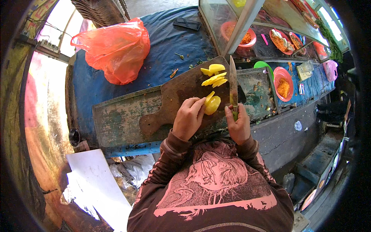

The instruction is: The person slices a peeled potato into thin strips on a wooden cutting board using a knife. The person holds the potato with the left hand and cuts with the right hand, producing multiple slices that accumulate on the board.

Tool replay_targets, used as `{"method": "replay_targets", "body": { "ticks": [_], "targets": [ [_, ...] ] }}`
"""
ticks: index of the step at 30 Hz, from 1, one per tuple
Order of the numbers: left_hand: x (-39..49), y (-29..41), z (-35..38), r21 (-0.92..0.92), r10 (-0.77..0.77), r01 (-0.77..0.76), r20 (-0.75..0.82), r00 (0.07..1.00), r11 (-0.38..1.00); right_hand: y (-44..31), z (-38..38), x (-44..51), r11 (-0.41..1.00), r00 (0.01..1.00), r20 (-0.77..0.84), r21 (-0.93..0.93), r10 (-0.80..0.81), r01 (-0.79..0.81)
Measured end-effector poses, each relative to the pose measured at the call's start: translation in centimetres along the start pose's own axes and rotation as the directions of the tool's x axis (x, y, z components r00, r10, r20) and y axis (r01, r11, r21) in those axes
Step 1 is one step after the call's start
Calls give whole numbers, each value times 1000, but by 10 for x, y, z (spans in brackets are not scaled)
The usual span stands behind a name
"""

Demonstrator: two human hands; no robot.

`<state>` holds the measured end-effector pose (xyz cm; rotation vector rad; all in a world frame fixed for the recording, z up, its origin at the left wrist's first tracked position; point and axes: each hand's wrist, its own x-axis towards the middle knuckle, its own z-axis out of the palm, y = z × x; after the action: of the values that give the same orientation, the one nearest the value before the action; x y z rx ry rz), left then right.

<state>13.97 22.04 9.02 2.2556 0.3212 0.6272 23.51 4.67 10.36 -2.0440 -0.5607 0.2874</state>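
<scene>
My right hand [238,123] grips the green handle of a kitchen knife [233,78]. Its long, stained blade points away from me along the right side of a dark wooden cutting board [185,87]. With bunched fingertips, my left hand [189,116] holds a thin yellow slice [209,96] against a peeled yellow piece [212,105], which looks like potato. Farther up the board lie a fanned stack of cut slices [214,80] and a few thicker pieces [216,68]. The blade is apart from the piece at my left hand.
Beneath the board is a worn wooden panel [121,121] on a blue-covered table [165,37]. A red plastic bag [116,53] stands at the left, a dark phone-like slab [187,23] behind. Rightward are a glass case [218,20] and a pink plate [278,75] with orange shreds.
</scene>
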Motion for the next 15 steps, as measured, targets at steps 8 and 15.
{"method": "replay_targets", "body": {
  "ticks": [8, 15],
  "targets": [
    [0, -7, -2, -52, -9, 10, 25, 1000, 999, 0, 0, -1, 999, 1000, 0, 16, 28, -28],
    [-1, -10, -6, -92, -10, 15, 55, 998, 996, 1, 0, -1, 1000, 1000, 2, 17, 22, -22]
  ]
}}
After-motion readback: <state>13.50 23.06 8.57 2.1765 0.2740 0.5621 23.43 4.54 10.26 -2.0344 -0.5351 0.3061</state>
